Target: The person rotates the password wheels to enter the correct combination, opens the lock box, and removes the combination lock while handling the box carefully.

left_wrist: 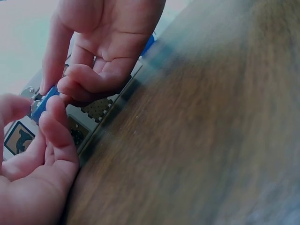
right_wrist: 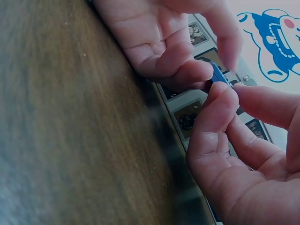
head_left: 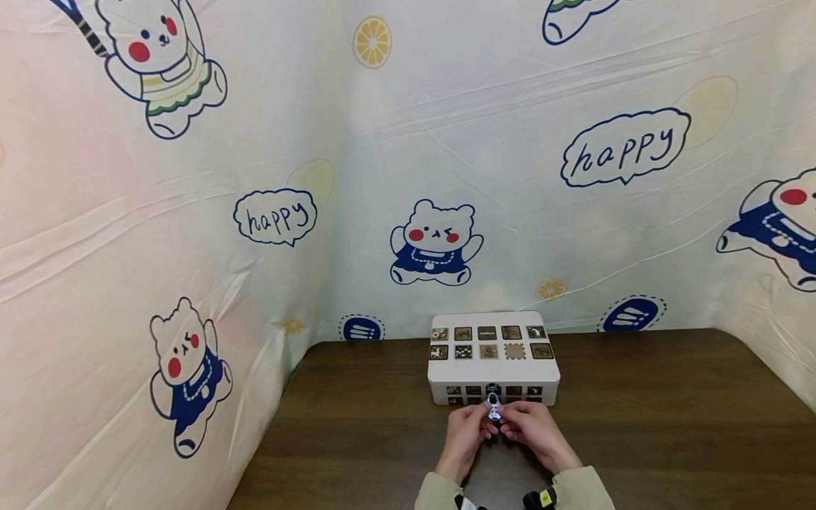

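Both hands meet at the front of a white box (head_left: 491,368) printed with small dark pictures. Between their fingertips is a small blue padlock (head_left: 494,414) with silvery parts, close to the metal clasp (head_left: 493,389) on the box front. The left hand (head_left: 464,433) pinches one side of the padlock (right_wrist: 218,75); the right hand (head_left: 537,431) pinches the other side. In the left wrist view, fingertips cover much of the padlock (left_wrist: 45,103). Whether its shackle passes through the clasp, I cannot tell.
The box stands near the back edge of a dark brown wooden table (head_left: 357,411). A pale cloth (head_left: 510,156) with printed bears and "happy" bubbles hangs behind the table and at its sides. Dark straps or devices (head_left: 539,499) show at the wrists.
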A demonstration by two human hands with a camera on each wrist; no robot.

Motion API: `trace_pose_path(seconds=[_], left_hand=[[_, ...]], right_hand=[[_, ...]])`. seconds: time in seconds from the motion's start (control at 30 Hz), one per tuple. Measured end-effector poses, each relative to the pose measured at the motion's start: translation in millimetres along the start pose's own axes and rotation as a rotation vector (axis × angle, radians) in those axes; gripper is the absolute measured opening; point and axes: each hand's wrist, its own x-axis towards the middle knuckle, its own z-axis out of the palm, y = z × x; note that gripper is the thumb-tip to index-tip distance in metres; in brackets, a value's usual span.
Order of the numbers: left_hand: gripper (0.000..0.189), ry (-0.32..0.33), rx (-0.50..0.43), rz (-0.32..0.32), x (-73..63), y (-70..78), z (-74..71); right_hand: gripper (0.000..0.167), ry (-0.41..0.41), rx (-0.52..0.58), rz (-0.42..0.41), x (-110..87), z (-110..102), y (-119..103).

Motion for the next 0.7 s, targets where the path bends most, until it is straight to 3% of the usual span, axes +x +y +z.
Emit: trace_pose_path(seconds=[0.13, 0.7], left_hand=[[0.028, 0.023, -0.032, -0.037, 0.8, 0.9, -0.6], [0.025, -0.002, 0.026, 0.015, 1.3, -0.1, 2.0]], right_hand=[[0.027, 0.015, -0.008, 0.017, -0.1, 0.6, -0.3], [0.025, 0.007, 0.003, 0.016, 0.1, -0.2, -1.6]])
